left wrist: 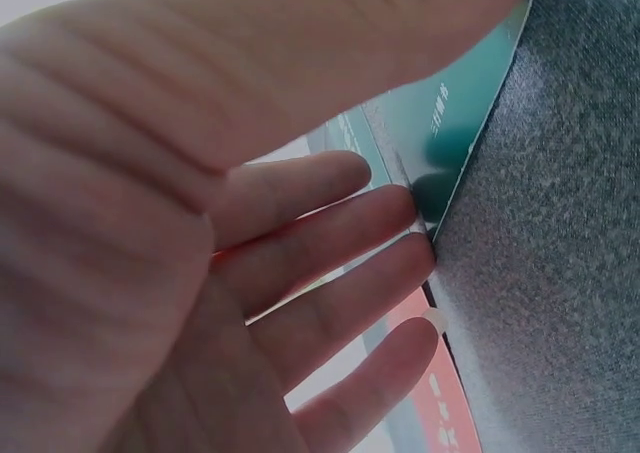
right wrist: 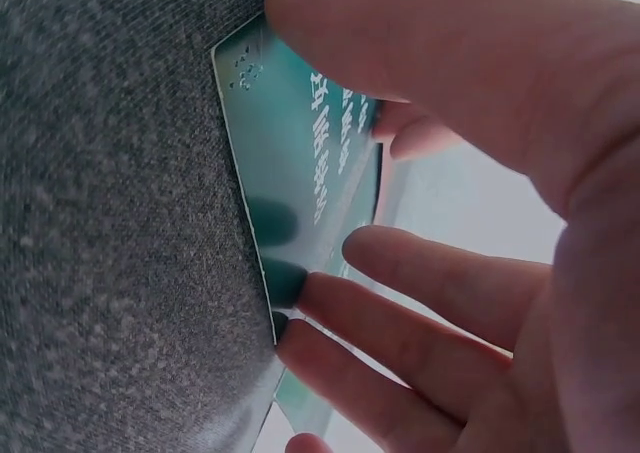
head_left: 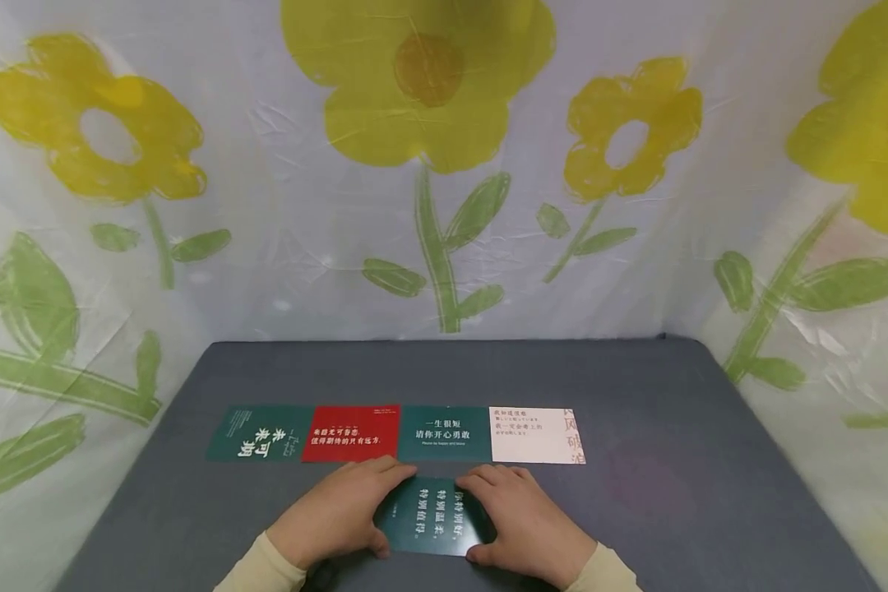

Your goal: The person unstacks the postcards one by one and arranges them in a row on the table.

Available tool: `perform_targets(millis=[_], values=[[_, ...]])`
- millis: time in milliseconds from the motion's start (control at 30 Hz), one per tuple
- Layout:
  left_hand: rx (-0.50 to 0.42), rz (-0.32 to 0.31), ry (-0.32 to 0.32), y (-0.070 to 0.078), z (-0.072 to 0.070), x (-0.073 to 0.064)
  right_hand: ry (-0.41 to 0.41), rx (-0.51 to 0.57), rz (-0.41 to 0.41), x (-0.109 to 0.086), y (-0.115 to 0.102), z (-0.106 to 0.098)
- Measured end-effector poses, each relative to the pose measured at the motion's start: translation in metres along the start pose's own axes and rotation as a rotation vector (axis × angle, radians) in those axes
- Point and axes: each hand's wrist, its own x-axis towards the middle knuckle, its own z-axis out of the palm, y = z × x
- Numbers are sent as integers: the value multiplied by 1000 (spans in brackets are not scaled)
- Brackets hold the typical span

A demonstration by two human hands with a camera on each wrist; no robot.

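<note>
A dark green postcard (head_left: pixel 437 526) with white characters running sideways lies low over the grey table, between both hands. My left hand (head_left: pixel 340 511) holds its left side, thumb at the near corner and fingertips at the far corner. On the opposite side my right hand (head_left: pixel 527 523) holds it the same way, its thumb (right wrist: pixel 330 33) on the near corner. Just beyond is a row of postcards: a green one (head_left: pixel 255 436), a red one (head_left: pixel 351 437), another green one (head_left: pixel 446 436) and a white one (head_left: pixel 536 437). The left fingertips come close to the red card's near edge.
The grey table (head_left: pixel 681 493) stretches out on both sides of the cards. Behind it and at its sides hang pale curtains (head_left: pixel 289 247) printed with yellow flowers and green leaves.
</note>
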Motion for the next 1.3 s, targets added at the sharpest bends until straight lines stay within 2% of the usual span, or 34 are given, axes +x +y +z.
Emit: perform_targets(millis=[733, 1067, 1300], values=[[4, -6, -20, 2, 1, 0, 24, -23, -17, 0, 1, 3], [8, 4, -31, 0, -1, 2, 3, 40, -27, 1, 4, 0], [1, -21, -39, 0, 0, 3, -1, 47, -26, 2, 2, 2]])
